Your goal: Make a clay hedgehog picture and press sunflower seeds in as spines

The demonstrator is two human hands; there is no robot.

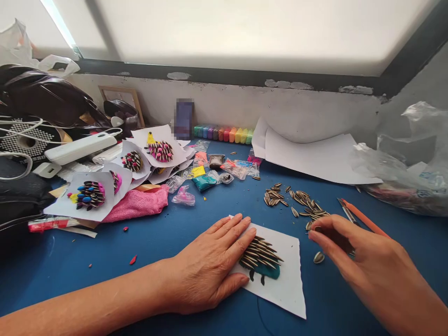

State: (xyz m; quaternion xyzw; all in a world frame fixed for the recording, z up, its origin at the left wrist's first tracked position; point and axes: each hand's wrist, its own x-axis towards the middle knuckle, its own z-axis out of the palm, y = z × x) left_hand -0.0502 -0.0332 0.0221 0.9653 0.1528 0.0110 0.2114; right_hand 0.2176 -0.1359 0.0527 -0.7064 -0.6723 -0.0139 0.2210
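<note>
My left hand (219, 266) lies flat over the left part of a white paper piece (290, 261), fingers stretched out. On this paper sits a teal clay shape (270, 270) with several sunflower seeds (261, 253) stuck in it like spines and two dark little legs below. Part of the shape is hidden under my fingers. My right hand (367, 266) is at the near edge of a pile of loose striped sunflower seeds (308, 203), thumb and forefinger pinched on a seed, partly hidden. A single seed (318, 257) lies between this hand and the paper.
Finished seed-and-clay hedgehogs on paper (90, 195) lie at left by a pink cloth (140, 204). Clay packets (205, 181) and a colourful clay row (224, 134) are behind. White sheets (308, 154), an orange pencil (364, 217) and a plastic bag (413, 177) are at right.
</note>
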